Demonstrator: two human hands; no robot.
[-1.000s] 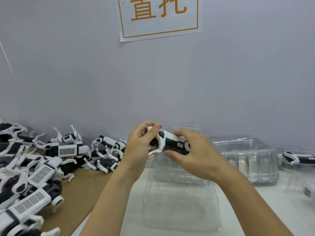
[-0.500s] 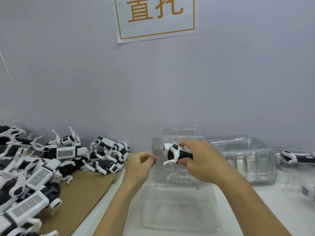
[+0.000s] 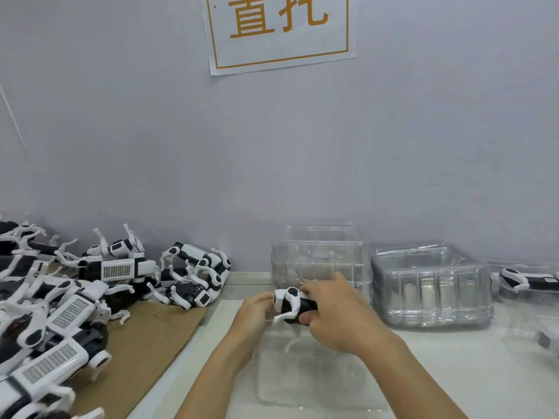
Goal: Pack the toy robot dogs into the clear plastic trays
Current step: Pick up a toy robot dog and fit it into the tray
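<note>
My right hand (image 3: 335, 316) grips a black and white toy robot dog (image 3: 292, 303) by its body, just above the far end of a clear plastic tray (image 3: 305, 373) lying in front of me. One white leg hangs down toward the tray. My left hand (image 3: 255, 313) sits at the dog's head end with curled fingers touching it; whether it grips the toy I cannot tell. A large pile of toy robot dogs (image 3: 75, 297) lies on the left.
The pile rests on brown cardboard (image 3: 145, 343). A stack of clear trays (image 3: 320, 258) stands behind my hands, a second stack (image 3: 429, 288) to its right. At the far right a tray holds a packed dog (image 3: 526, 279). A paper sign (image 3: 278, 28) hangs on the wall.
Both hands have come down with the dog, from chest height to just above the tray. My left hand let go of it for a moment and has come back to its head end.
</note>
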